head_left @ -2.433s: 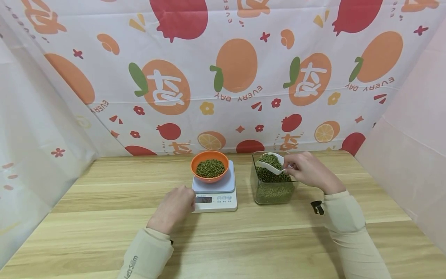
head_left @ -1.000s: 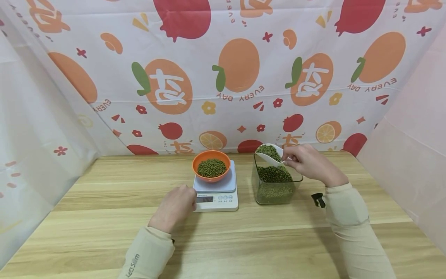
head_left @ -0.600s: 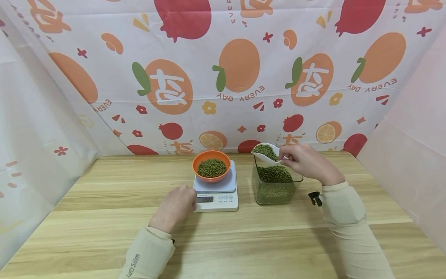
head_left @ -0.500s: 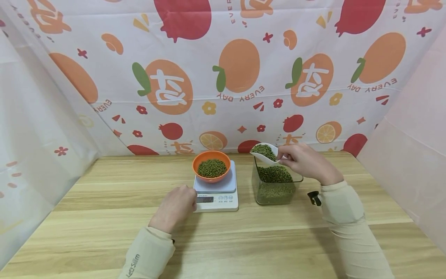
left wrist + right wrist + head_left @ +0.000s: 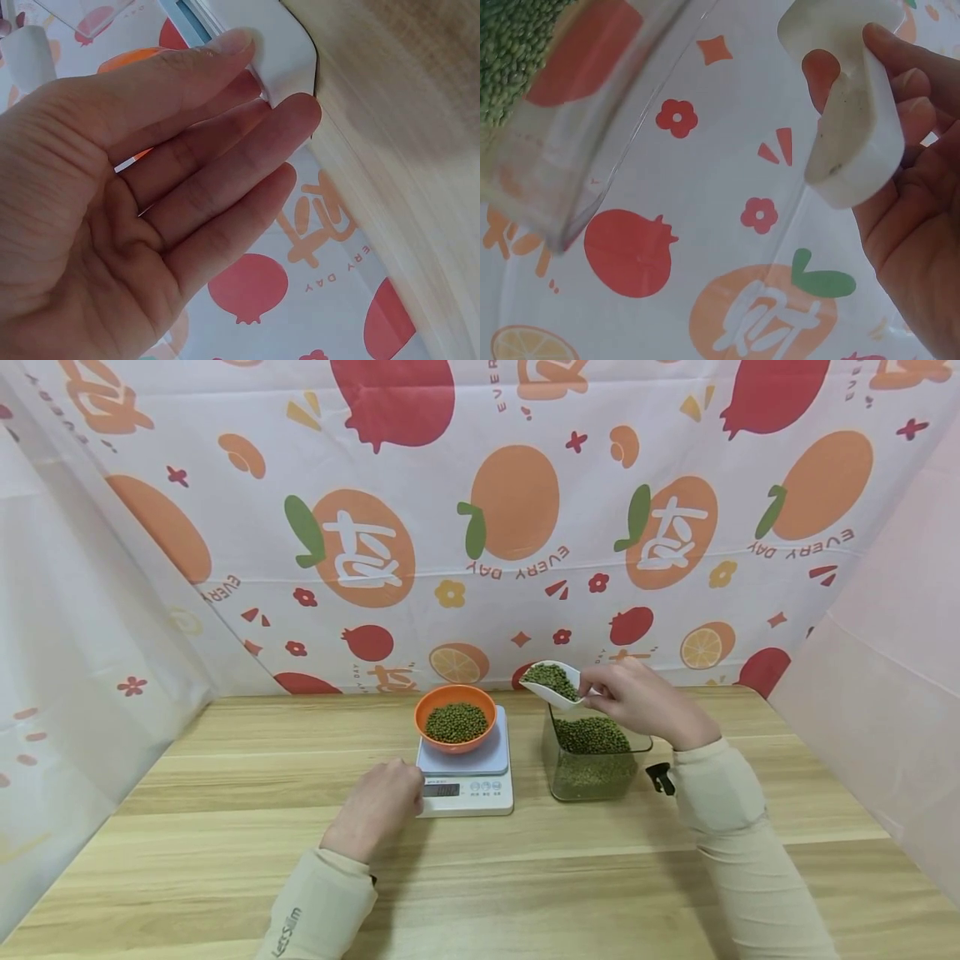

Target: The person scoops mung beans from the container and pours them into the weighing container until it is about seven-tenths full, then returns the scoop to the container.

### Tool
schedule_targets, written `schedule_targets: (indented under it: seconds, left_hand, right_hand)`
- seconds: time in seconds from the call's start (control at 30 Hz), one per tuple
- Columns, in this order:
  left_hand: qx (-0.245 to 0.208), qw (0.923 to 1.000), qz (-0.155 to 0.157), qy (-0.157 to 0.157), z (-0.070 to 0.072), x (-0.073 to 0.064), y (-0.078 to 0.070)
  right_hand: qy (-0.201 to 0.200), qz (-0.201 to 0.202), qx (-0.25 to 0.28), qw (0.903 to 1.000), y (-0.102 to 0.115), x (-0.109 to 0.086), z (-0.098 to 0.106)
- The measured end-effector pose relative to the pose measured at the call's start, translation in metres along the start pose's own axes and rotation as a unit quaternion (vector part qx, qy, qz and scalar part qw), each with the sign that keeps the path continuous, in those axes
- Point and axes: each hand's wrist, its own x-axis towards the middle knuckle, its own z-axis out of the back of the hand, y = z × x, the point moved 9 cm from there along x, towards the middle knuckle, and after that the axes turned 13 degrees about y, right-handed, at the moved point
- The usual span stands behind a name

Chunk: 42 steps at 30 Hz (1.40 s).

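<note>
My right hand [image 5: 637, 697] pinches the handle of a white scoop [image 5: 558, 697] heaped with green mung beans [image 5: 552, 678]. The scoop hangs above the left rim of a clear square container [image 5: 592, 781], part full of mung beans. In the right wrist view, the scoop's hollow handle [image 5: 881, 154] lies between thumb and fingers. An orange bowl [image 5: 456, 746] with mung beans sits on a white kitchen scale [image 5: 480, 806]. My left hand [image 5: 378, 806] is at the scale's front left corner. In the left wrist view, its thumb and nearly straight fingers touch that corner.
The wooden table [image 5: 525, 893] carries the scale and, to its right, the container. A fruit-print cloth [image 5: 517, 627] hangs behind the table's back edge, with pale cloth at both sides. A black strap end [image 5: 660, 778] sticks out from the right wrist.
My right hand has lifted the bean-filled scoop out of the container and moved it left toward the bowl. The left hand, scale and bowl stay in place.
</note>
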Motion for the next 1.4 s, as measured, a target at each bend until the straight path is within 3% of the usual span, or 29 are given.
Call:
schedule_targets:
  seconds: [0.6,0.93,1.4]
  left_hand:
    - [0.022,0.9997,-0.003,-0.008,0.0,0.0,-0.002]
    - [0.018,0.9997,-0.011,-0.011,0.001,-0.001,-0.005]
    - [0.02,0.9995,-0.013,-0.021,0.002,-0.002,-0.006]
  right_hand:
    - [0.014,-0.01,-0.013,0.9998,0.012,0.017,-0.003]
    - [0.014,0.023,0.009,0.9996,0.02,0.027,-0.006]
    - [0.014,0.046,-0.006,0.9989,0.032,0.04,-0.011]
